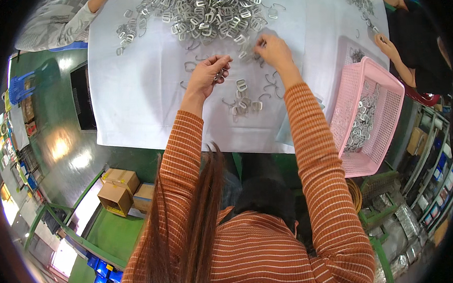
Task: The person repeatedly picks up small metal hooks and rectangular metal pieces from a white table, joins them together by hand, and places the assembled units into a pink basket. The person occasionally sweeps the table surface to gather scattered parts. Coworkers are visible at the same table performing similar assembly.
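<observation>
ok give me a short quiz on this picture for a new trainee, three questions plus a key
1. Multiple choice: what colour is the perforated basket on the right?
a) black
b) pink
c) dark blue

2. True or false: the large pile of metal buckles lies farther from the person's body than the small buckle cluster.

3. Short answer: what do the fingers of the person's left hand hold?

Key:
1. b
2. True
3. A small metal piece; its exact shape is partly hidden by the fingers.
</observation>
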The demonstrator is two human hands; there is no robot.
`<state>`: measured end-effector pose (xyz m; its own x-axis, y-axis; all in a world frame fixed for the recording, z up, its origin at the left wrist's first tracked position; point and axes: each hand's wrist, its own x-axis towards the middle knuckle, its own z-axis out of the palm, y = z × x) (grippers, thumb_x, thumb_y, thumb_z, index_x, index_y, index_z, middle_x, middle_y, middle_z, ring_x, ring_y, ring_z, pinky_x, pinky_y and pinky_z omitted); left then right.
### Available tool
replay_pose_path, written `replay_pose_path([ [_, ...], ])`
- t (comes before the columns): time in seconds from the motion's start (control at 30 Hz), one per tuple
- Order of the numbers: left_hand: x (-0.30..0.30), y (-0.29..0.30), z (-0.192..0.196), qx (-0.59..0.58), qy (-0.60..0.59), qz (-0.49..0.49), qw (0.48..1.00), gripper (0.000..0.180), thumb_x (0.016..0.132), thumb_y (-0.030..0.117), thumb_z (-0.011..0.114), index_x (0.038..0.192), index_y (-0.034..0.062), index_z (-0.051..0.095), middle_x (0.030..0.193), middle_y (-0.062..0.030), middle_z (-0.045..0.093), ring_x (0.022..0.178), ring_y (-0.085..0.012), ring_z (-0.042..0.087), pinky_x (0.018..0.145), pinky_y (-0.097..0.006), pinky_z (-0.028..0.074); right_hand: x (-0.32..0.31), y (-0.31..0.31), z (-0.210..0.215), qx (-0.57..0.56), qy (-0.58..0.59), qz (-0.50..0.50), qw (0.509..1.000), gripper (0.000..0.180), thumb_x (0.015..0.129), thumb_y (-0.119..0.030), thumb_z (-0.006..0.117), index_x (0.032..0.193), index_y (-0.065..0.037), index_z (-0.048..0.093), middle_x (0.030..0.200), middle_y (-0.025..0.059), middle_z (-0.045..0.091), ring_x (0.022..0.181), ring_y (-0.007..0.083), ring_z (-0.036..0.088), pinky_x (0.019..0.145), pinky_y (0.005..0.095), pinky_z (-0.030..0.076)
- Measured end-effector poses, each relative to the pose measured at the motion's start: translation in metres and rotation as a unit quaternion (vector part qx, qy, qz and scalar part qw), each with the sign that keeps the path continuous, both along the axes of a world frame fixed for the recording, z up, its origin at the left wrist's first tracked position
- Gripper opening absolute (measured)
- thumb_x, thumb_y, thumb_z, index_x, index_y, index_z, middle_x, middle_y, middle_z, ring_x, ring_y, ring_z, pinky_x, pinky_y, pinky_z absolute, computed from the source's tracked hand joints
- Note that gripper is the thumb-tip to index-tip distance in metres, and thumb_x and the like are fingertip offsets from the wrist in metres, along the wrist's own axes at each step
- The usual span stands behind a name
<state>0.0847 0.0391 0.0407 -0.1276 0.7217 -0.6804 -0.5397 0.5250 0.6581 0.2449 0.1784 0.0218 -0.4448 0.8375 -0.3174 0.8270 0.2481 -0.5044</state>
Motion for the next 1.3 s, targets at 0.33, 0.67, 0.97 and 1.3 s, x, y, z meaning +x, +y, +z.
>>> replay_pose_path([
  [0.33, 0.018, 0.046, -0.026, 0.049, 0.629, -0.055, 0.774, 0.029, 0.074, 0.032, 0.068, 0.084, 0.0049, 0.064, 0.070, -0.0074, 0.060, 0.063, -0.0221, 0.056, 0.061, -0.033, 0.046, 0.002, -0.019, 0.009, 0.039, 0.003, -0.032, 0.999, 0.025, 0.073, -0.028, 0.069, 0.085, -0.006, 0.064, 0.076, 0.0095, 0.065, 0.069, 0.0210, 0.062, 0.063, 0.0333, 0.048],
  [0.67, -0.026, 0.042, -0.004, 0.066, 0.162, -0.123, 0.977, 0.025, 0.080, 0.029, 0.065, 0.084, 0.0041, 0.061, 0.075, -0.0032, 0.061, 0.068, -0.0131, 0.058, 0.053, -0.024, 0.043, 0.024, -0.012, 0.034, -0.419, 0.283, -0.178, 0.844, 0.024, 0.075, -0.025, 0.070, 0.081, -0.003, 0.066, 0.065, 0.0018, 0.057, 0.050, 0.0079, 0.049, 0.045, 0.0226, 0.036],
  [0.97, -0.024, 0.014, -0.007, 0.158, -0.125, 0.062, 0.978, 0.022, 0.084, 0.028, 0.061, 0.092, 0.0074, 0.058, 0.074, -0.0012, 0.055, 0.063, -0.0125, 0.050, 0.051, -0.023, 0.037, 0.097, 0.007, 0.014, -0.405, 0.251, -0.193, 0.858, 0.026, 0.083, -0.025, 0.062, 0.092, -0.002, 0.063, 0.071, 0.0017, 0.058, 0.049, 0.0082, 0.045, 0.041, 0.0201, 0.031],
  [1.3, 0.021, 0.035, -0.031, 0.040, 0.543, -0.192, 0.817, 0.029, 0.073, 0.028, 0.073, 0.083, 0.0041, 0.061, 0.066, -0.0047, 0.055, 0.062, -0.0127, 0.050, 0.052, -0.030, 0.040, 0.085, -0.010, 0.013, -0.371, 0.446, -0.282, 0.764, 0.035, 0.088, -0.032, 0.054, 0.102, 0.000, 0.056, 0.079, 0.0048, 0.056, 0.061, 0.0105, 0.054, 0.042, 0.0191, 0.033],
])
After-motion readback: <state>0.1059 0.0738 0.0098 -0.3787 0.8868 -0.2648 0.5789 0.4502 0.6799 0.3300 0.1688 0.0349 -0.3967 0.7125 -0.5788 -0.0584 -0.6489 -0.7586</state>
